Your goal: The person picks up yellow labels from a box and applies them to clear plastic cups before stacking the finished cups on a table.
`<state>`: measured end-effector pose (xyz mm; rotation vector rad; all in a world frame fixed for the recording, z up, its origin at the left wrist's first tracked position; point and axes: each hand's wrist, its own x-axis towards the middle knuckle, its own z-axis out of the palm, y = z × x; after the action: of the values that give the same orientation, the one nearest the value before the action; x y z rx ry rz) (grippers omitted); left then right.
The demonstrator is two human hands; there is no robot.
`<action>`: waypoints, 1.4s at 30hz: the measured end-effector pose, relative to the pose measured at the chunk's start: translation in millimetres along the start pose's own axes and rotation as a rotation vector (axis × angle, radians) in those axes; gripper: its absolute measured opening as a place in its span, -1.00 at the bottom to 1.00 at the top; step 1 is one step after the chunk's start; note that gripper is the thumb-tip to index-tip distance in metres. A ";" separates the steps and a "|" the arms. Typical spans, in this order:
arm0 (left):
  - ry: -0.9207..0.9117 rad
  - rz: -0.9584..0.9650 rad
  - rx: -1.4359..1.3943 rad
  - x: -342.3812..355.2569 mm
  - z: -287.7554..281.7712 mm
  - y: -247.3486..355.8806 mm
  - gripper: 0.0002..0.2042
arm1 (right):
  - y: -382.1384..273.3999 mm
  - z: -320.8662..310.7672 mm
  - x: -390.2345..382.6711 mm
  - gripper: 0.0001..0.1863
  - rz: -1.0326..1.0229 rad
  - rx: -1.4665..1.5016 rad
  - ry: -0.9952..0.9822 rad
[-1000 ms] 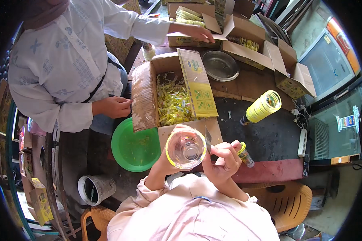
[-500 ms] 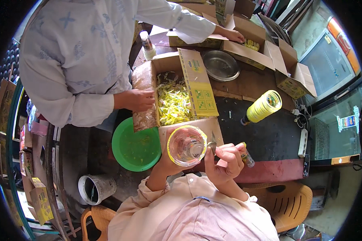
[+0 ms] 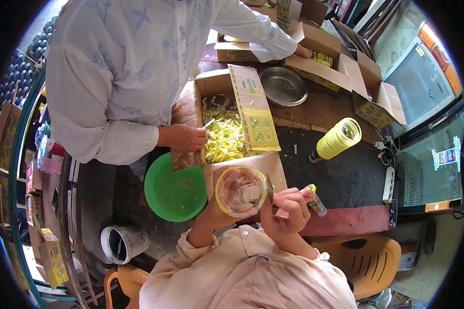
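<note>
My left hand (image 3: 217,213) is wrapped round a clear, round plastic container (image 3: 241,191) with a yellow rim, whose open mouth faces up at me. Pinched in my right hand (image 3: 288,210) is a small dark blade (image 3: 269,188), its flat side against or very near the container's right rim. Just beyond that hand, a slim clear tube with a yellow end (image 3: 317,204) lies on the table. Behind the container stands a cardboard box (image 3: 252,113) full of yellow-and-white wrapper scraps (image 3: 224,138).
Across the table a co-worker has one hand (image 3: 188,138) at the scrap box and the other in a far carton (image 3: 314,69). A green basin (image 3: 175,190), a metal bowl (image 3: 283,86), a stack of yellow rings (image 3: 339,139) and a white bucket (image 3: 131,242) stand around.
The container and blade have shifted slightly, and the blade looks more upright along the rim. The co-worker has leaned right, the near hand now over the scraps with a small white piece.
</note>
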<state>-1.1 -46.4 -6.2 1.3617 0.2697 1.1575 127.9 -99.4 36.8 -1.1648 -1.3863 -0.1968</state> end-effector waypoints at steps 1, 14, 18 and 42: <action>-0.001 0.008 0.008 -0.6 0.1 -0.9 -0.14 | 0.2 -0.3 -0.3 -0.74 0.001 -0.006 -0.006; 0.036 0.109 0.043 -4.6 1.8 -1.9 -0.26 | 0.1 -1.6 2.7 -0.72 -0.026 -0.071 -0.010; -0.051 -0.008 0.148 -3.3 -5.4 2.3 -0.21 | 2.7 0.7 -0.1 -0.73 -0.023 -0.054 -0.017; -0.083 0.110 0.411 0.6 -9.4 0.0 -0.28 | 15.4 0.1 -0.4 -0.75 -0.003 0.026 -0.053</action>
<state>-7.8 -40.1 -8.5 1.7994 0.3925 1.1737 138.7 -92.2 28.5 -1.1542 -1.4328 -0.1506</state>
